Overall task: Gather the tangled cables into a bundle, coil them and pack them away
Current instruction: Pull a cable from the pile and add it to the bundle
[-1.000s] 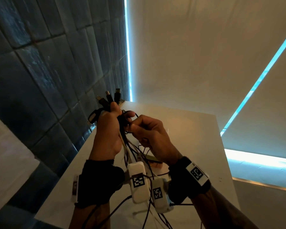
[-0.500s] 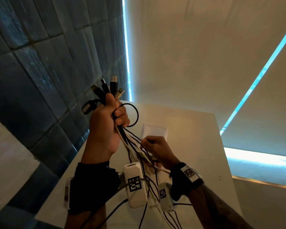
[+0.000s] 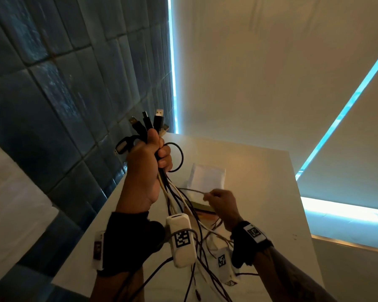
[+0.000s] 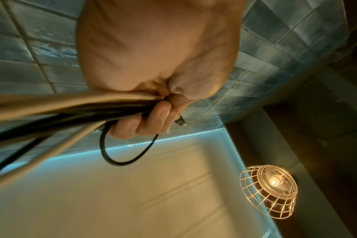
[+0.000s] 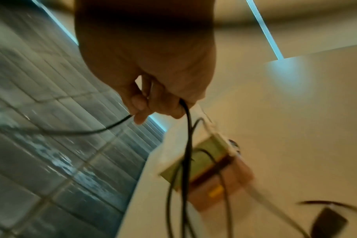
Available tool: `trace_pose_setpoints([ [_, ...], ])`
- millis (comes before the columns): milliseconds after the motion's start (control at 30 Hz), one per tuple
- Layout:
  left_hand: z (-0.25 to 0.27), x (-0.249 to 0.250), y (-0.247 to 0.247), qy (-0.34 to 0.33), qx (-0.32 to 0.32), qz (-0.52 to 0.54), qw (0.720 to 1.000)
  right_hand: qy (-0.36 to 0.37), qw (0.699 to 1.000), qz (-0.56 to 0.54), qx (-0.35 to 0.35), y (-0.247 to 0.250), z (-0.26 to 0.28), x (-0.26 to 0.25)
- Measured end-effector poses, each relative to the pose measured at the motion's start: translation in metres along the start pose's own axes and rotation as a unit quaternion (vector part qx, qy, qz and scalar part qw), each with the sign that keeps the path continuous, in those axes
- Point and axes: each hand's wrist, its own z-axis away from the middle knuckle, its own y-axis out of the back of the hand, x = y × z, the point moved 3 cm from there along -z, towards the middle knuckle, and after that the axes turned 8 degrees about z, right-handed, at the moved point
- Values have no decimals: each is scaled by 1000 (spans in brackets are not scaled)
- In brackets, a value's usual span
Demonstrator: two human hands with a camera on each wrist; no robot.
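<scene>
My left hand [image 3: 147, 168] is raised above the white table [image 3: 260, 192] and grips a bundle of black and white cables [image 3: 172, 192] near their ends. Several USB plugs [image 3: 148, 122] stick up out of the fist, and a small black loop [image 3: 177, 156] bulges to its right. In the left wrist view the left hand [image 4: 153, 119] has its fingers curled tight round the cables [image 4: 71, 109]. Lower and to the right, my right hand [image 3: 222, 201] pinches one thin black cable [image 3: 192, 189]. The right wrist view shows that hand [image 5: 153, 103] holding the strand [image 5: 185, 128], which hangs down.
A white pouch [image 3: 207, 177] lies on the table behind the hands, with a flat box [image 5: 210, 169] beneath the hanging cables. A black plug [image 5: 328, 223] rests on the table. A blue tiled wall [image 3: 52, 94] runs along the left. A caged lamp [image 4: 271, 191] hangs overhead.
The left hand has lifted the bundle higher. The right hand has left the bundle's top, dropped down and right, and now draws one thin cable out sideways.
</scene>
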Motion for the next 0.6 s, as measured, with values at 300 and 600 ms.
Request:
trace_pose_setpoints([
  [300, -8, -25, 1, 9, 116, -102, 988, 217, 933, -272, -98, 35, 50, -124],
  [600, -3, -16, -17, 9, 7, 81, 997, 208, 941, -201, -174, 15, 45, -105],
])
